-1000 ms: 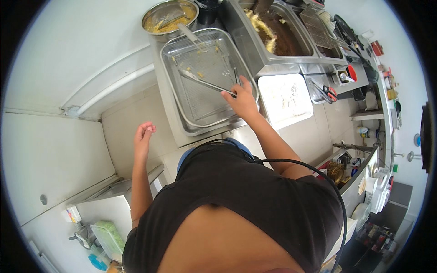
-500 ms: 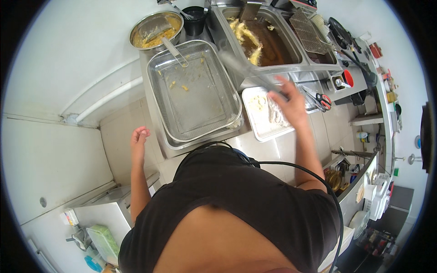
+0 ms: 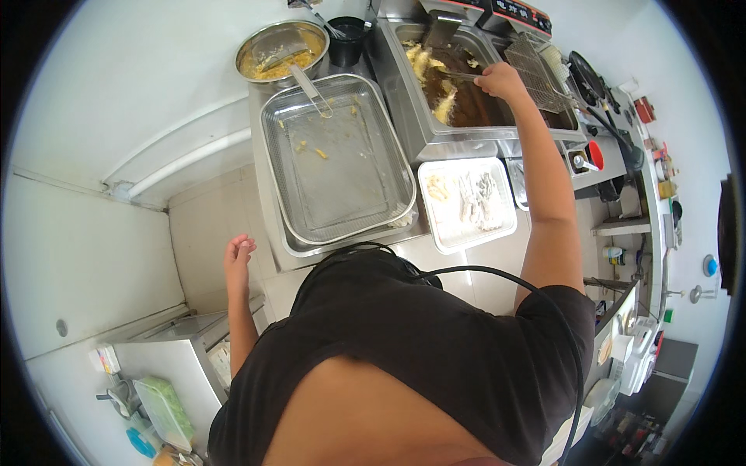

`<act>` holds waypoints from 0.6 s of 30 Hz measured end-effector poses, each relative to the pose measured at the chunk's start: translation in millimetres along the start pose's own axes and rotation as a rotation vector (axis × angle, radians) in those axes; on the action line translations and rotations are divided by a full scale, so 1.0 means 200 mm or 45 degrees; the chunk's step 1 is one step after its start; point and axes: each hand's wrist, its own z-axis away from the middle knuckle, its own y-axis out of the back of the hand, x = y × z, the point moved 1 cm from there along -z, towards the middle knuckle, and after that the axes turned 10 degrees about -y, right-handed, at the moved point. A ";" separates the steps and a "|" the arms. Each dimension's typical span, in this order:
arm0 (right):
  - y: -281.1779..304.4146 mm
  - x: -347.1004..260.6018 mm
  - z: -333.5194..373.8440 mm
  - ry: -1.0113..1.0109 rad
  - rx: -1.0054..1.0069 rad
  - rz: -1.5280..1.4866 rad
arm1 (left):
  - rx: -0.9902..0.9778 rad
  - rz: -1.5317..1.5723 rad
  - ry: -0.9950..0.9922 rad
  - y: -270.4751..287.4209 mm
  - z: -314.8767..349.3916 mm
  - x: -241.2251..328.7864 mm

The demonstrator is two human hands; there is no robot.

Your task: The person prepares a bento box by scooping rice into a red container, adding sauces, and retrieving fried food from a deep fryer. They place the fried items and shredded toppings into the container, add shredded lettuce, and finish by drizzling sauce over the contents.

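My right hand (image 3: 500,80) reaches over the fryer vat (image 3: 480,133) and grips metal tongs (image 3: 461,76). The tongs' far end is among pale yellow battered pieces (image 3: 445,105) floating in dark oil; their exact contact cannot be made out. Off to the left, my left hand (image 3: 240,250) hangs in the air beside the counter, fingers loosely bent, with nothing visible in it. Between my hands sits a large mesh-sided tray (image 3: 334,179) with a few yellow crumbs. A white tray (image 3: 466,239) in front of the fryer bears floured strips (image 3: 478,202) and small yellowish pieces (image 3: 437,186).
A steel bowl (image 3: 242,56) of yellow batter stands at the back left, with a handled strainer (image 3: 301,75) resting across to the mesh tray. Beside it is a black container (image 3: 346,53) near a whisk (image 3: 322,19). A wire fry basket (image 3: 536,74) sits over the second vat.
My right hand has moved up and away from above the white tray, bringing the tongs into the fryer vat. The left hand has barely moved. The view has shifted slightly.
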 end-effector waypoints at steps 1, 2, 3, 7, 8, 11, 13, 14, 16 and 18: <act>0.01 0.00 -0.01 -0.003 -0.014 -0.007 | 0.016 -0.011 0.013 0.02 0.00 -0.01; 0.03 0.00 -0.01 -0.010 -0.045 -0.008 | 0.029 -0.003 0.003 0.03 0.00 -0.01; 0.05 0.01 0.00 -0.018 -0.076 -0.006 | 0.044 -0.008 -0.001 0.05 0.00 -0.01; 0.18 0.04 0.10 -0.043 0.001 -0.437 | 0.074 -0.028 0.026 0.06 0.00 -0.01; 0.21 0.03 0.13 -0.023 0.013 -0.395 | 0.056 -0.004 0.007 0.05 0.00 -0.01; 0.30 -0.04 0.24 0.011 0.143 -0.512 | 0.042 0.001 -0.021 0.03 0.00 0.00; 0.35 -0.12 0.29 0.132 0.136 -0.520 | 0.031 -0.029 -0.062 0.01 -0.01 0.01; 0.35 -0.18 0.32 0.183 0.116 -0.539 | 0.023 -0.010 -0.042 0.01 -0.01 0.02; 0.30 -0.34 0.36 0.346 0.046 -0.449 | 0.000 0.002 -0.037 0.00 -0.03 0.03; 0.16 -0.48 0.41 0.434 -0.240 -0.338 | -0.009 0.012 -0.048 -0.01 -0.05 0.04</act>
